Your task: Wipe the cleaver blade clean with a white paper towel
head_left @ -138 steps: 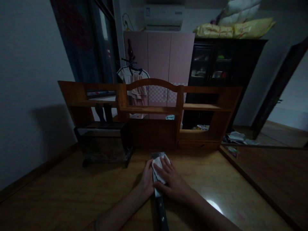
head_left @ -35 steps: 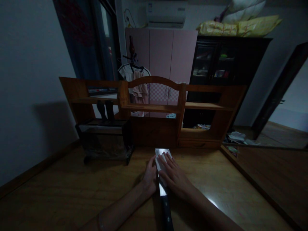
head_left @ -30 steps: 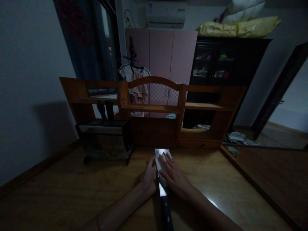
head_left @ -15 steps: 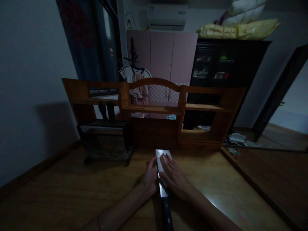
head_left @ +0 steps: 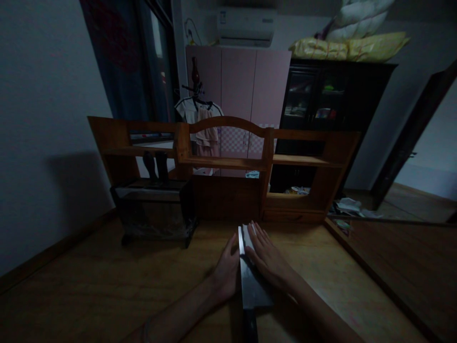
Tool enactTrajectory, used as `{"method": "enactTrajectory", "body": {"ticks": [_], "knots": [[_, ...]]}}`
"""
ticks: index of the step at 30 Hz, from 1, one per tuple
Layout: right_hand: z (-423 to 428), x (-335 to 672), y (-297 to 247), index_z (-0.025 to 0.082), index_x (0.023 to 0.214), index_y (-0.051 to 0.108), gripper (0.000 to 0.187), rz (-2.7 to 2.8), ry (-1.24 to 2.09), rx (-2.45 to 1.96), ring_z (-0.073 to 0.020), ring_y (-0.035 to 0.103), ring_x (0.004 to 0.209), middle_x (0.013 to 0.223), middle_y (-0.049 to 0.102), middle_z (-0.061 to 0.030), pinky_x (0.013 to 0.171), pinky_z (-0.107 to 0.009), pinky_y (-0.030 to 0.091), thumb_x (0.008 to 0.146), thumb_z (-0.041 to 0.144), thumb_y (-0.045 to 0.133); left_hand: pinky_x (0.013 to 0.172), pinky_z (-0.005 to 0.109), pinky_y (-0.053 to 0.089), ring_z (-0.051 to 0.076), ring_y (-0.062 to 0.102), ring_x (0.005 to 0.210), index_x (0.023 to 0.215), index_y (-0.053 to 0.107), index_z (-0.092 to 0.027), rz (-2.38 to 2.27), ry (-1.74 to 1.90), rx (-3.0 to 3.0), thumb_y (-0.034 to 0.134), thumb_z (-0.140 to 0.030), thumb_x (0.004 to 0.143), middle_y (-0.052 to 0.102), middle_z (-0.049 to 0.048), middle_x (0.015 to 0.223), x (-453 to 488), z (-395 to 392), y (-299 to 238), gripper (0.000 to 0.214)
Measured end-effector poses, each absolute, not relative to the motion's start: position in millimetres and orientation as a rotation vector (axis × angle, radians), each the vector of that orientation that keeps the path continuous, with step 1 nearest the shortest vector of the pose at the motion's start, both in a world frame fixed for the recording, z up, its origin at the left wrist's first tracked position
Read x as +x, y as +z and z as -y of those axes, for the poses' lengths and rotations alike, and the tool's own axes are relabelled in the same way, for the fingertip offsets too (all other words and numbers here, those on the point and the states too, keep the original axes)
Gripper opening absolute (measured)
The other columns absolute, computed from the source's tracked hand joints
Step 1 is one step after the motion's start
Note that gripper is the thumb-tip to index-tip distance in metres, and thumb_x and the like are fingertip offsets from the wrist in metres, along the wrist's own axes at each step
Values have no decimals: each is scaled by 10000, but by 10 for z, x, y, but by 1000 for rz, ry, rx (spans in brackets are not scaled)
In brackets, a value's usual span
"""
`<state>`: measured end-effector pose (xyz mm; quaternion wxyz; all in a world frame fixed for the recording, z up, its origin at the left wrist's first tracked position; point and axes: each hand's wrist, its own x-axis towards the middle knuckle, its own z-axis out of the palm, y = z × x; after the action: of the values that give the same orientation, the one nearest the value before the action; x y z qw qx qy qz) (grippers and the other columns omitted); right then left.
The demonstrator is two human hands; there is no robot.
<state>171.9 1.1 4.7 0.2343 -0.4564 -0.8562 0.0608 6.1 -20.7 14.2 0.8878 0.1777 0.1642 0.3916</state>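
A cleaver (head_left: 254,289) with a broad metal blade and a black handle points away from me, the handle at the bottom edge of the view. My left hand (head_left: 225,271) grips the blade from its left side, thumb raised; its other fingers are partly hidden behind the metal. Over the far part of the blade lies a white cloth or tissue (head_left: 247,237). With its fingers stretched together, my right hand (head_left: 269,259) presses this white piece against the blade's right face.
A dark knife holder (head_left: 152,219) with two black handles stands on the wooden tabletop (head_left: 164,281) at left. Behind runs a wooden shelf unit (head_left: 228,164). A white wall (head_left: 46,190) borders the left side; a wooden ledge (head_left: 371,267) edges the right.
The cleaver has turned so that more of its broad face shows near the handle. My right hand and the white piece have shifted slightly right and towards the blade's far end.
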Motion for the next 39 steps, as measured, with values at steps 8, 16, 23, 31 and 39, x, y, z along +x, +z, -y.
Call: {"method": "enactTrajectory", "body": {"ticks": [8, 16, 23, 31, 39], "knots": [[-58, 1722, 4, 301, 1502, -31, 549, 2379, 126, -1259, -196, -34, 1418, 1556, 7, 18, 1157, -461, 45, 1034, 484, 191, 994, 386, 381, 277, 586, 1100, 1262, 544, -94, -294, 741, 599, 467, -481, 896, 663, 141, 1112, 106, 166, 70, 538], [-30, 1617, -41, 310, 1503, -26, 543, 2403, 138, -1188, -202, -39, 1419, 1558, -12, 10, 1152, -464, 76, 1041, 429, 233, 964, 380, 432, 267, 611, 1074, 1324, 453, -137, -627, 1002, 705, 659, -326, 799, 639, 140, 1172, 188, 41, -161, 595], [-11, 1629, -29, 327, 1498, 169, 546, 2371, 179, -1069, -231, 26, 1421, 1560, 43, -13, 1144, -501, 76, 1010, 437, 389, 947, 351, 447, 264, 614, 1067, 1220, 548, -121, -680, 1129, 705, 643, -277, 799, 641, 147, 1161, 197, -36, -269, 459], [-22, 1653, 30, 239, 1457, 334, 524, 2058, 153, -1003, -215, 200, 1396, 1525, 230, -47, 1148, -429, 199, 954, 265, 481, 866, 332, 487, 221, 646, 956, 1243, 501, -192, -550, 1209, 598, 623, -181, 790, 647, 102, 1133, 165, -119, -355, 470], [-37, 1625, -123, 184, 1185, 612, 280, 1986, 81, -1233, -242, 389, 1309, 1426, 418, -92, 1070, -393, 368, 936, 288, 536, 804, 325, 511, 196, 660, 854, 1162, 522, -208, -624, 1277, 495, 625, -194, 794, 666, 75, 1043, 104, -117, -312, 383]]}}
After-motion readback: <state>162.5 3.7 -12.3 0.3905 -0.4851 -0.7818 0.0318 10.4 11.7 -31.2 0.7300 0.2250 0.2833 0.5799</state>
